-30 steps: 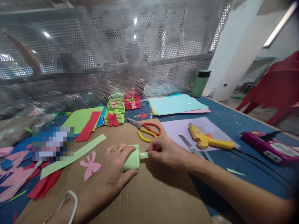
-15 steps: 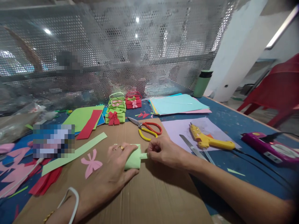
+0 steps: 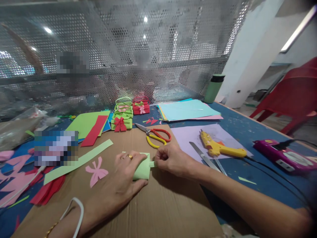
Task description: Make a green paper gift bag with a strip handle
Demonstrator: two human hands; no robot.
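Note:
My left hand (image 3: 128,172) grips a small folded light green paper piece (image 3: 142,167), holding it down on the brown cardboard (image 3: 148,211). From its right edge sticks out a narrow green paper strip (image 3: 152,164), its end pinched between my right thumb and forefinger. My right hand (image 3: 168,160) is closed on that strip. Left of my left hand lies a pink paper bow (image 3: 97,172). A longer light green strip (image 3: 81,160) rests beyond it. Scissors with red and yellow handles (image 3: 155,135) lie just past my right hand.
A yellow glue gun (image 3: 223,149) and a knife blade (image 3: 198,150) lie on purple paper (image 3: 183,135). Small green paper bags (image 3: 122,120), a red one (image 3: 141,108) and stacked coloured sheets (image 3: 188,110) are at the back. A purple power strip (image 3: 282,157) sits at right.
My right hand has shifted slightly left, toward the folded paper, so less of the strip shows between them. My left hand keeps its hold. The view has shifted a little.

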